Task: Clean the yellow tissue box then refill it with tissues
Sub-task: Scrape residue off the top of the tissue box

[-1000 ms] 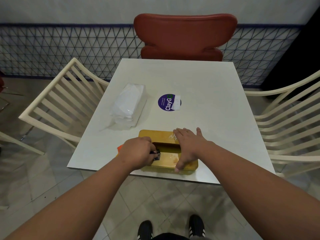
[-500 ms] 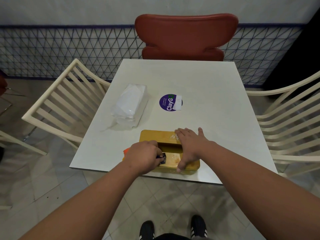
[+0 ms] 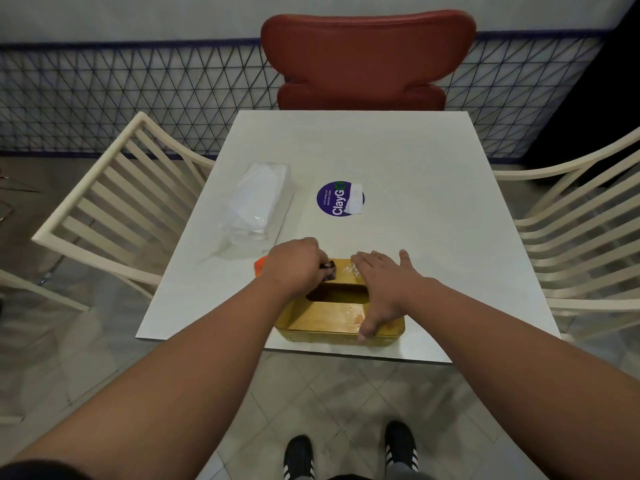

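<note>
White tabletop (image 3: pixel 398 174) fills the middle of the view, with a red chair at its far side and cream slatted chairs to either flank. At its near edge sits the yellow tissue box (image 3: pixel 325 318), its dark slot facing up. The left hand (image 3: pixel 294 266) is curled round a small dark wiping pad (image 3: pixel 329 270), which a second ago worked the near side of the lid beside the slot and now sits at the far left corner. So the scrubbing stroke has travelled away from the person across the lid. The right hand (image 3: pixel 382 285) lies flat with fingers spread on the box's right part, pressing it steady as before. Pale specks (image 3: pixel 349 270) near its fingertips and a wet-looking smear (image 3: pixel 356 317) by the thumb suggest the cleaning is unfinished. An orange object (image 3: pixel 259 265) peeks out behind the left hand. Farther left, the plastic-wrapped tissue pack (image 3: pixel 256 206) lies unopened, so refilling has not begun. A purple ClayGo sticker (image 3: pixel 337 199) sits beyond.
</note>
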A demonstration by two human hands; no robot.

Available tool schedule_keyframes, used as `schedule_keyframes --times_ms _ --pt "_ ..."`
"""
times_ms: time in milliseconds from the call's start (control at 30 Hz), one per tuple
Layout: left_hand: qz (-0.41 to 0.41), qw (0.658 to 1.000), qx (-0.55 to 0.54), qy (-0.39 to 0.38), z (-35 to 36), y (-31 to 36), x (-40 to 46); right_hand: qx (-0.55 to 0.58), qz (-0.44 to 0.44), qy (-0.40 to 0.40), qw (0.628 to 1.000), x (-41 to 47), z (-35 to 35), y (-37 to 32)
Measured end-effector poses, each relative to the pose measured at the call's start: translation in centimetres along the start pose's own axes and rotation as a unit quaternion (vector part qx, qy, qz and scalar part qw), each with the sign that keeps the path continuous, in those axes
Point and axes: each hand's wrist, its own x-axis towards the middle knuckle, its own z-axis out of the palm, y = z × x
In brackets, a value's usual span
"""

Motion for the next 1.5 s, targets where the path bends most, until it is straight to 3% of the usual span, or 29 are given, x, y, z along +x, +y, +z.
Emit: schedule_keyframes --times_ms 100,267,433,600,767,967,1167,1367,1500 --pt "0.018 1.000 0.006 -0.007 -0.2 0.2 0.7 0.000 0.001 -0.002 1.000 0.0 0.0 0.1" --pt "-0.047 0.999 -0.009 -0.005 -0.1 -2.3 0.4 0.004 -0.003 -0.006 1.000 0.0 -0.2 0.1" --pt "0.014 1.000 -0.018 0.016 0.2 0.5 1.0 -0.003 -0.001 -0.004 1.000 -0.1 -0.2 -0.1" --pt "-0.072 0.997 -0.025 -0.007 -0.1 -2.9 0.1 0.001 -0.002 -0.006 1.000 -0.1 -0.2 0.0" --pt "-0.019 1.000 -0.020 0.009 0.0 -0.7 0.5 0.003 0.000 -0.005 1.000 -0.1 -0.1 -0.1" --pt "-0.069 0.997 -0.041 0.001 -0.7 -4.1 -1.6 0.009 0.000 -0.009 1.000 -0.2 -0.2 -0.1" --pt "0.021 0.999 -0.031 -0.030 0.4 -3.5 -6.8 0.015 -0.002 -0.003 1.000 -0.2 -0.2 0.0" --pt "-0.054 0.996 -0.065 0.013 0.6 -3.1 -8.0 0.020 -0.015 0.007 1.000 -0.2 -0.1 0.2" --pt "0.004 0.997 -0.078 -0.001 1.4 -0.4 -9.5 0.011 -0.015 0.006 1.000 -0.2 -0.1 0.2"
